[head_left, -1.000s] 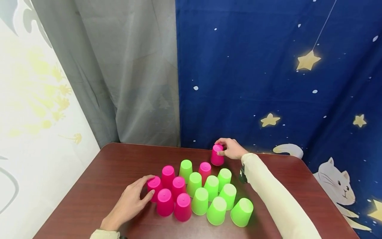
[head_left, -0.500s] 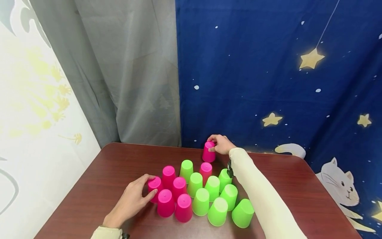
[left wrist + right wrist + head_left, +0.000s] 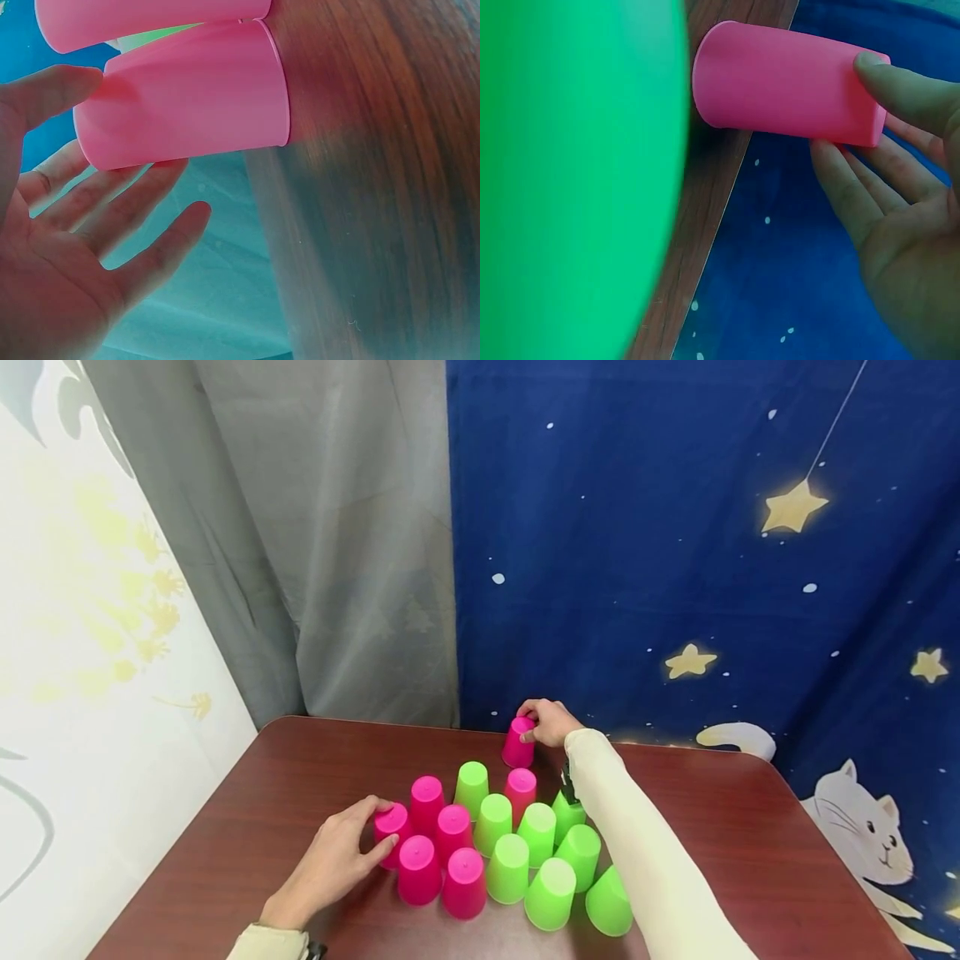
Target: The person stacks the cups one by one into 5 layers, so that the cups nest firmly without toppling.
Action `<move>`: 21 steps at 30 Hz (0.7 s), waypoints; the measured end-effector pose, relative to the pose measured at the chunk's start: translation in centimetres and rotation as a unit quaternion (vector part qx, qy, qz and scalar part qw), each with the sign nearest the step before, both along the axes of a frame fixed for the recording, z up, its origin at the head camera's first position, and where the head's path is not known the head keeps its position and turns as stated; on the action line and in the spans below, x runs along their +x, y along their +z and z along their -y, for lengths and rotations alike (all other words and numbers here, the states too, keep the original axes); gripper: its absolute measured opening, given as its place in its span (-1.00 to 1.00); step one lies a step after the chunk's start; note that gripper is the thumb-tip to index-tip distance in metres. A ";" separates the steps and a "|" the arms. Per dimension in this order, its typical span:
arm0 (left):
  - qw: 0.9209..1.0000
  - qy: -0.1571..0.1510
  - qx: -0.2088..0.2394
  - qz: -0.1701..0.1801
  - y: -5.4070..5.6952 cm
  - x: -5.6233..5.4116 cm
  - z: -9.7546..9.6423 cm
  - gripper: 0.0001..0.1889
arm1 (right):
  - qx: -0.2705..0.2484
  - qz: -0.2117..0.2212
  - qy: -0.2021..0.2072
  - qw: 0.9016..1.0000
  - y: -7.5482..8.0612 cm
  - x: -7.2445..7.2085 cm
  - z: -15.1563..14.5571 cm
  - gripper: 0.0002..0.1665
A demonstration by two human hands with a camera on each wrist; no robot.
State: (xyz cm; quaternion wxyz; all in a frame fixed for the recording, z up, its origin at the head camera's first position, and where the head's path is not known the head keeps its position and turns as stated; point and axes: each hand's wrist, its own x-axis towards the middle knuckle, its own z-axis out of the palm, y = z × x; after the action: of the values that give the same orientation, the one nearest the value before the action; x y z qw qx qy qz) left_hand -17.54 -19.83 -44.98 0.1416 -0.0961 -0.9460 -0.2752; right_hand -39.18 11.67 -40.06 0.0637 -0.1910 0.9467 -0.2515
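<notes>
Pinching L-end pink cup [image 3: 397,823] w/ L hand [image 3: 330,862], holding it inverted on brown table [image 3: 300,764], just beside other pink cups [image 3: 465,887], then green cups [image 3: 508,870] to R. Farther back: pinching far pink cup [image 3: 516,750] w/ R hand [image 3: 552,722], nr table's far edge, in front of blue curtain [image 3: 573,568].

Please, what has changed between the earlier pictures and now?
The right hand has moved its tapered, bright pink plastic cup leftward, near the far edge of the brown wooden table. No new grip or release. The left hand still holds the leftmost pink cup; the lime-green cups and other pink cups stayed.
</notes>
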 end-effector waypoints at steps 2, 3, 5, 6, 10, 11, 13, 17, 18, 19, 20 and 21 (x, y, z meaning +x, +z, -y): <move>1.000 -0.001 0.002 0.002 -0.1 0.0 0.1 -0.57 | 0.009 0.001 0.000 1.000 0.0 -0.1 0.1 -0.56; 1.000 -0.002 0.001 0.002 -0.1 0.0 0.1 -0.58 | 0.013 0.001 0.001 1.000 0.0 -0.2 0.2 -0.56; 1.000 -0.001 0.002 0.005 -0.1 -0.1 0.1 -0.58 | 0.019 0.001 0.002 1.000 0.0 -0.4 0.3 -0.57; 1.000 -0.001 0.002 0.006 -0.2 -0.1 0.1 -0.57 | 0.022 0.000 0.001 1.000 0.0 -0.4 0.4 -0.57; 1.000 0.002 -0.002 0.010 -0.2 -0.2 0.2 -0.57 | 0.024 0.002 -0.002 1.000 -0.1 -0.6 0.6 -0.57; 1.000 0.002 -0.002 0.011 -0.1 -0.2 0.2 -0.56 | 0.023 0.003 -0.003 1.000 -0.1 -0.6 0.7 -0.57; 1.000 0.003 -0.003 0.014 -0.1 -0.1 0.2 -0.55 | 0.025 0.004 -0.006 1.000 -0.1 -0.6 0.7 -0.56; 1.000 0.000 -0.002 0.024 0.0 -0.1 0.1 -0.44 | 0.031 0.007 -0.009 0.999 0.1 -0.5 0.8 -0.48; 1.000 -0.001 -0.002 0.026 0.0 -0.1 0.1 -0.41 | 0.033 0.008 -0.010 0.999 0.1 -0.4 0.7 -0.46; 1.000 -0.003 -0.004 0.027 0.0 -0.1 0.1 -0.39 | 0.034 0.009 -0.009 0.999 0.3 -0.4 0.7 -0.44; 1.000 -0.004 -0.005 0.028 0.0 -0.1 0.2 -0.37 | 0.034 0.011 -0.010 0.999 0.4 -0.4 0.7 -0.42; 1.000 -0.004 -0.006 0.029 0.0 -0.2 0.2 -0.36 | 0.034 0.014 -0.011 0.999 0.6 -0.3 0.7 -0.40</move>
State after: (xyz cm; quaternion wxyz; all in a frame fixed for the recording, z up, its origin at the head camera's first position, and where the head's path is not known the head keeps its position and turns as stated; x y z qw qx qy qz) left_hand -17.70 -20.00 -44.94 0.1125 -0.0929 -0.9510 -0.2727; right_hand -39.49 10.99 -39.48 0.0804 -0.1752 0.9558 -0.2221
